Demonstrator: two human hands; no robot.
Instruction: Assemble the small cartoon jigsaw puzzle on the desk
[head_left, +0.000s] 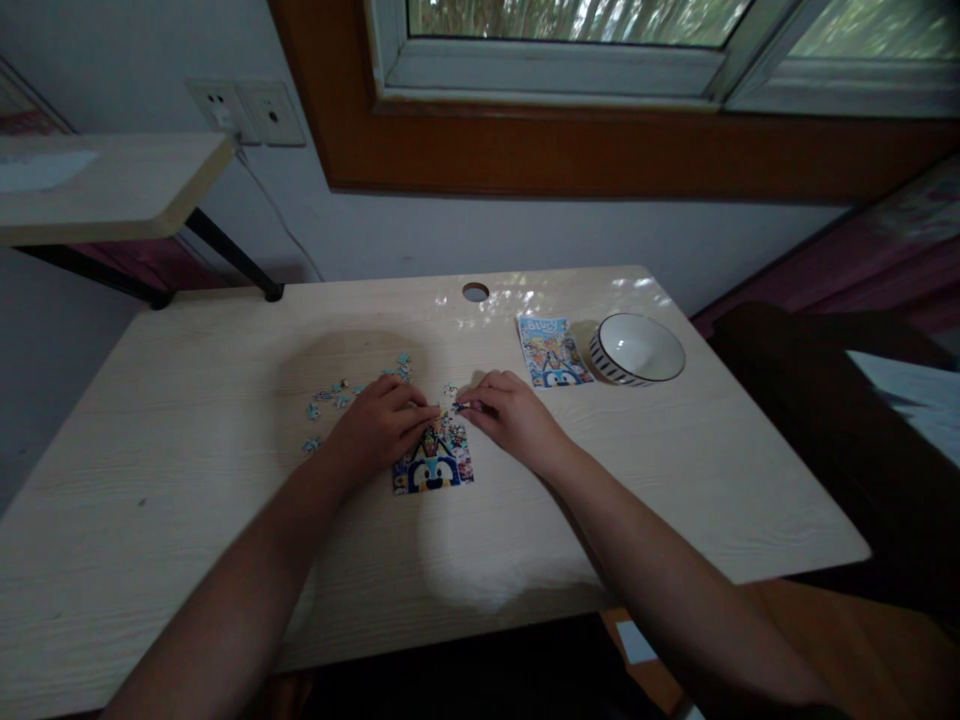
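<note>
Now, puzzle: part-built, lying flat at the table's middle, just under both hands.
Left hand: rests palm down on the puzzle's upper left edge, fingers stretched toward the right hand, clasping nothing.
Right hand: thumb and forefinger drawn together on a small piece at the puzzle's top edge; the grip looks like a pinch, though the picture is blurred there.
Handling: the piece is probably light, thin, stiff card; best pinched by its edges. The joined part likely breaks up if lifted, so slide it flat.
Loose pieces: small, knobbed, mostly blue, scattered left of the puzzle.
Card: glossy printed sheet, flat, right of the hands.
Bowl: round, white inside, striped outside, likely ceramic, touching the card's right edge.
Table: pale wood grain, smooth, slightly shiny.
</note>
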